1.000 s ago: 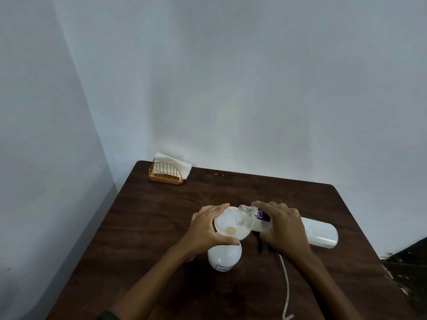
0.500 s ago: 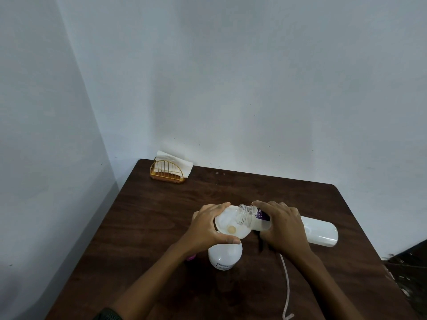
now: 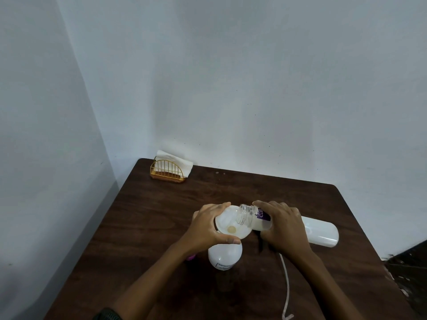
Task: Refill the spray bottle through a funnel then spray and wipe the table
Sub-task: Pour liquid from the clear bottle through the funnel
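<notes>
A white spray bottle (image 3: 224, 256) stands uncapped in the middle of the dark wooden table (image 3: 152, 211). A white funnel (image 3: 227, 224) sits in its neck, and my left hand (image 3: 209, 229) grips the funnel's rim. My right hand (image 3: 280, 228) holds a small clear bottle with a purple label (image 3: 254, 218), tipped on its side with its open mouth over the funnel. A pale liquid shows at the funnel's bottom. A thin white tube (image 3: 287, 287) lies on the table near my right forearm.
A gold wire holder with white napkins (image 3: 169, 169) stands at the table's far left corner. A white cylinder (image 3: 321, 230) lies on its side behind my right hand. Something pink (image 3: 190, 257) peeks out under my left wrist. Walls close off the left and far sides.
Both hands hold the same pose over the funnel. The view has shifted slightly; nothing else moved.
</notes>
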